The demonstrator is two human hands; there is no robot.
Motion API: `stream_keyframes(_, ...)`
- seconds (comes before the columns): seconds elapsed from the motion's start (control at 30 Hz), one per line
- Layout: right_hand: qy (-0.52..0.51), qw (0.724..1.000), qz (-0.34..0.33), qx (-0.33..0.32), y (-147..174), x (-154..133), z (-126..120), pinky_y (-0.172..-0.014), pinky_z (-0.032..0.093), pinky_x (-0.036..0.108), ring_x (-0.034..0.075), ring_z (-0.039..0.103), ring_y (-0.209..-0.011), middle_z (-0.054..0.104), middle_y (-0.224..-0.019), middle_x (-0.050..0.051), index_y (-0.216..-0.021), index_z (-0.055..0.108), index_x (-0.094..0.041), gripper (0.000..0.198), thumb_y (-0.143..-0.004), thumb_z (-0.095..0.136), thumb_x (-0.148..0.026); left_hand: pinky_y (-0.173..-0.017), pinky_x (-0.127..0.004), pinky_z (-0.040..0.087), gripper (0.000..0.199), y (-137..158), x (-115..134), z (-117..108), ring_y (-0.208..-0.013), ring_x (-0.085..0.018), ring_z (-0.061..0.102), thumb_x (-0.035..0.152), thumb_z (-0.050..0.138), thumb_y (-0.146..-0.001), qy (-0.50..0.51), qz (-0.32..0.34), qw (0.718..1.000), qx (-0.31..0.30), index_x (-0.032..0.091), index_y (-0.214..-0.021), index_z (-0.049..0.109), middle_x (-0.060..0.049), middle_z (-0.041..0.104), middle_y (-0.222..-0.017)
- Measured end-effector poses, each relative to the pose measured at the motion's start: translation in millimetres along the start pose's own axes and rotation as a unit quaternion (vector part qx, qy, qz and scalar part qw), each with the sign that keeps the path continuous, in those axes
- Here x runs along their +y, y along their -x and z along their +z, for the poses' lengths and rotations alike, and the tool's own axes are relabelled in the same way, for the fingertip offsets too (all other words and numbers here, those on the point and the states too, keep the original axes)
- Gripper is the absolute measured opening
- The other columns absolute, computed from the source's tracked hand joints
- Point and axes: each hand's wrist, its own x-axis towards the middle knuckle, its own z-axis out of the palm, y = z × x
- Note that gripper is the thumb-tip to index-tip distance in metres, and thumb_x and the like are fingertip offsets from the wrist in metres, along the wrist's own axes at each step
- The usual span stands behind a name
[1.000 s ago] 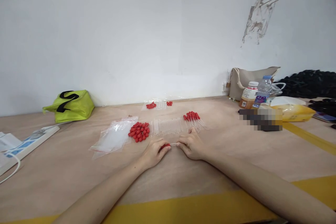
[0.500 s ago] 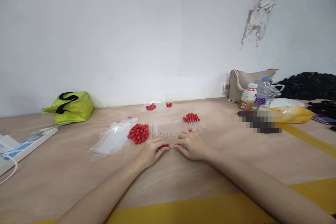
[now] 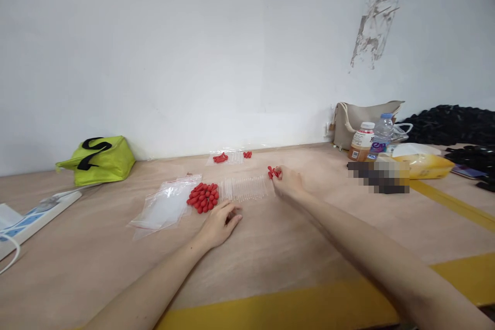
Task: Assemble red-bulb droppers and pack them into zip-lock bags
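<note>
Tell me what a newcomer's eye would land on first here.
The heap of red bulbs near the middle of the table would likely jump out first, with a row of clear tubes just to its right. The lime-green bag at the back left probably comes next. The right grip is at a smaller red cluster, by the row's right end.

A plain, pale wall (image 3: 154, 51) fills the upper half, marred toward the right by a long, slanting, flaky patch (image 3: 377, 20) of grey and brown. The brownish worktop (image 3: 294, 263) meets its base, with a broad yellow band (image 3: 270, 308) along the near edge and a yellow strip (image 3: 452, 204) at right. The light is soft and diffuse.
</note>
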Motion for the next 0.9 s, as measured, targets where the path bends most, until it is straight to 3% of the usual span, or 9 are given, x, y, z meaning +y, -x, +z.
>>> stream_keyframes(0.23, 0.083, 0.996, 0.028, -0.016, -1.6, -9.8, 16.4, -0.073, 0.029, 0.037, 0.022, 0.058, -0.075, 0.063, -0.076, 0.007, -0.081, 0.055, -0.018, 0.017, -0.078, 0.042, -0.028, -0.067, -0.027, 0.043, 0.018, 0.6, 0.7, -2.3, -0.072, -0.015, 0.053, 0.027, 0.044, -0.085, -0.014, 0.010, 1.000, -0.014, 0.019, -0.089, 0.059, -0.003, 0.055, -0.083)
stream_keyframes(0.67, 0.106, 0.994, 0.012, -0.013, -0.2, -8.9, 24.5, -0.075, 0.025, 0.037, 0.019, 0.056, -0.073, 0.062, -0.077, 0.006, -0.078, 0.058, -0.019, 0.025, -0.081, 0.036, -0.030, -0.067, -0.027, 0.042, 0.018, -0.1, 2.0, -3.3, -0.071, -0.015, 0.052, 0.026, 0.044, -0.084, -0.009, 0.003, 1.000, -0.022, 0.019, -0.091, 0.059, -0.003, 0.054, -0.083)
stream_keyframes(0.9, 0.157, 0.984, 0.001, -0.085, -2.8, -22.7, 28.2, -0.079, 0.021, 0.039, 0.023, 0.055, -0.083, 0.063, -0.079, 0.010, -0.079, 0.062, -0.016, 0.020, -0.074, 0.044, -0.024, -0.067, -0.027, 0.042, 0.018, -0.4, 0.6, -3.3, -0.071, -0.015, 0.052, 0.026, 0.045, -0.084, -0.003, 0.001, 1.000, -0.022, 0.019, -0.091, 0.060, -0.003, 0.055, -0.083)
